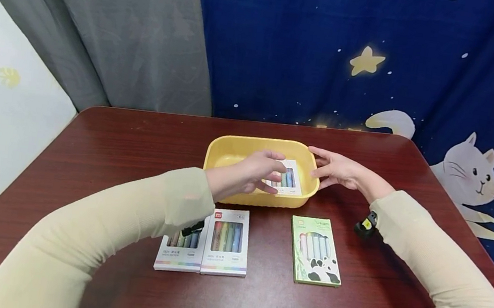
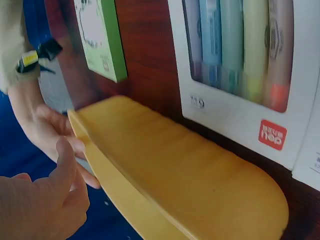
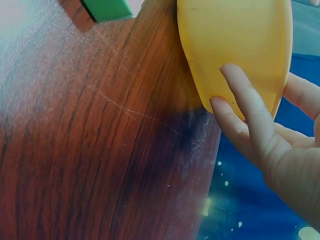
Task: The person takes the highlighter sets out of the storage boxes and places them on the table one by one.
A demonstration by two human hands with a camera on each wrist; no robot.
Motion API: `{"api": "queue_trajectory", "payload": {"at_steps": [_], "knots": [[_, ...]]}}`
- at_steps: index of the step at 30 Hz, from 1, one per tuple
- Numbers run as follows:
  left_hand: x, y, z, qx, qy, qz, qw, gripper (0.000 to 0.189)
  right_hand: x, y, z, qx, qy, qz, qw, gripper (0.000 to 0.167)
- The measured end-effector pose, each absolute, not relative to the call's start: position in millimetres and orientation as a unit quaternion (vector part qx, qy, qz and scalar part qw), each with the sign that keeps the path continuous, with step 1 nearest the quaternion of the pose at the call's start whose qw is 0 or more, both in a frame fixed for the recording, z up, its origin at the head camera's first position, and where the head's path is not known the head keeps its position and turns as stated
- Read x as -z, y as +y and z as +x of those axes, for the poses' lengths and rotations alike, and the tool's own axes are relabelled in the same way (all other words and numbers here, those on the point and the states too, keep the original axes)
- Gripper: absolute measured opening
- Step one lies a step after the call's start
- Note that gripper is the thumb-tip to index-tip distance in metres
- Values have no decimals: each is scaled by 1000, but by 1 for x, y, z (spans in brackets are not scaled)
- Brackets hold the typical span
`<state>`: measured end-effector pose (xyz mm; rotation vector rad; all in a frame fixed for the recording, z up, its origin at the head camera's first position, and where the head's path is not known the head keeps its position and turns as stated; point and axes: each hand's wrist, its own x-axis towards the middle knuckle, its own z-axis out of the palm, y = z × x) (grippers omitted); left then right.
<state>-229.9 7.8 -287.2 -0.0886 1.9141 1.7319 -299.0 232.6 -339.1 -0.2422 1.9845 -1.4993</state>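
A yellow plastic basket (image 1: 239, 145) stands toward the back of the table. Inside it, at the right end, lies a white highlighter box (image 1: 293, 188) with a window. My left hand (image 1: 256, 171) reaches over the basket's front rim, its fingers spread above that box and partly covering it. At the basket's right end my right hand (image 1: 339, 170) touches the outer wall with extended fingers (image 3: 257, 117). Two more white highlighter boxes lie side by side in front: the right one (image 1: 227, 243) shows fully, and my left sleeve partly covers the left one (image 1: 180, 256).
A green box with a panda picture (image 1: 316, 250) lies on the table at front right, below the basket. The dark red wooden table (image 1: 144, 145) ends at a back edge, with grey and blue curtains (image 1: 290, 49) behind it.
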Motion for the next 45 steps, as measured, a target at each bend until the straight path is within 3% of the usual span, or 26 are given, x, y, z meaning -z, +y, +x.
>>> {"api": "queue_trajectory", "payload": {"at_steps": [10, 20, 27, 38, 40, 45], "knots": [[300, -4, -264, -661, 700, -62, 263, 49, 342, 230, -302, 573, 754, -89, 310, 82], [318, -8, -288, -656, 697, -110, 269, 43, 343, 229, -303, 573, 754, -88, 308, 82], [328, -6, -295, -629, 703, -140, 300, 48, 343, 229, -304, 576, 754, -81, 307, 82], [331, -1, -291, -621, 706, -168, 296, 50, 343, 231, -304, 578, 751, -86, 307, 82], [343, 0, -299, -623, 705, -171, 292, 50, 343, 231, -304, 579, 750, -85, 308, 82], [419, 6, -362, -631, 696, -186, 287, 43, 343, 232, -303, 582, 747, -84, 310, 82]]}}
